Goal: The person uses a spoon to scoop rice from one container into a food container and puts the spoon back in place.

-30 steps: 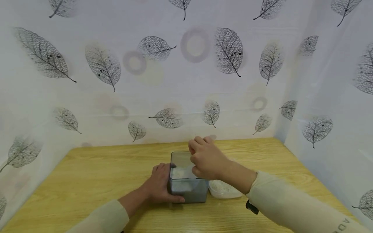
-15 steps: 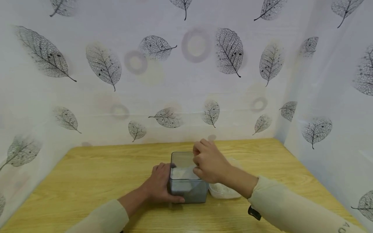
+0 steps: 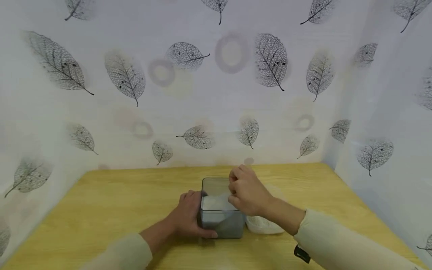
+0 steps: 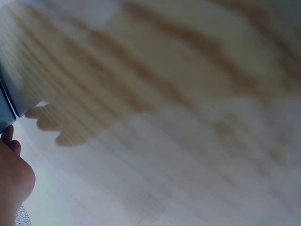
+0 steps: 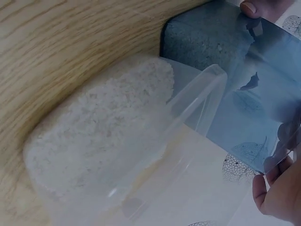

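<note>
A grey see-through plastic box (image 3: 221, 225), open at the top and partly filled with white rice (image 3: 216, 202), stands on the table. My left hand (image 3: 189, 216) grips its left side, thumb along the front and fingers toward the back. Over the box's right rim is my right hand (image 3: 251, 191), fingers curled; in the right wrist view its fingertips (image 5: 258, 188) show right at the rim. I cannot tell what, if anything, it pinches. Beside the box, partly under the right forearm, stands a clear plastic tub (image 5: 214, 77) holding more rice (image 5: 99, 117).
The wood-grain table (image 3: 135, 202) reaches back to a pale curtain (image 3: 216, 93) printed with leaves, which also closes off both sides. A dark wrist strap (image 3: 301, 254) shows under the right sleeve.
My right hand has shifted a little to the right over the box, staying curled. My left hand keeps its grip. The whole head view has shifted slightly.
</note>
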The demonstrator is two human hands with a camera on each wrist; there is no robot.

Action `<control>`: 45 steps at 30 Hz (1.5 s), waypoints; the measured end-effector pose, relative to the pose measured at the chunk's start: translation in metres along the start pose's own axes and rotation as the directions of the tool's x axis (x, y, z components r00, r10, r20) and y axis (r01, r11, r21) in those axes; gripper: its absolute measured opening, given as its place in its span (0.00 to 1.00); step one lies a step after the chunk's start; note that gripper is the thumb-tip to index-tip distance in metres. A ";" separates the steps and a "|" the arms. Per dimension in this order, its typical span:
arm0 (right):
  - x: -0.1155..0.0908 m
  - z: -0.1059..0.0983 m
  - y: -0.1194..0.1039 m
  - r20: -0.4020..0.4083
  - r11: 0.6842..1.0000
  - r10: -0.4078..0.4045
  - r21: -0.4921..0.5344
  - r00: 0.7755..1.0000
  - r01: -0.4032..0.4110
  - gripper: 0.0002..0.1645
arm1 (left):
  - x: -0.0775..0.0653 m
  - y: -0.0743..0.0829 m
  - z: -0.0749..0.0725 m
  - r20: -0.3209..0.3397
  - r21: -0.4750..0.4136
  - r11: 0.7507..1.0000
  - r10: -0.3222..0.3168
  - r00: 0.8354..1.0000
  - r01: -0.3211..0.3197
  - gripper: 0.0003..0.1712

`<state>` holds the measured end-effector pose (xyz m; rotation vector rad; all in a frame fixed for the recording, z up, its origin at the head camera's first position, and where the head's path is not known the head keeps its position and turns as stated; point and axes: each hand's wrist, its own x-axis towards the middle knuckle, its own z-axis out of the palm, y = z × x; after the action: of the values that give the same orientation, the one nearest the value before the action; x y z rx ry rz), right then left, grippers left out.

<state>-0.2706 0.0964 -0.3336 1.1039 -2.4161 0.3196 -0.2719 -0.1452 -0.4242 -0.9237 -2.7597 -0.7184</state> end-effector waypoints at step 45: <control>-0.016 -0.027 0.010 0.171 0.750 0.480 0.428 0.861 -0.504 0.19 | -0.003 0.010 0.000 0.035 0.018 0.999 -0.030 0.999 0.029 0.63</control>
<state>-0.2611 0.1241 -0.3182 0.6079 -2.7270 1.1043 -0.2631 -0.1400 -0.4211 -0.9023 -2.8114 -0.6879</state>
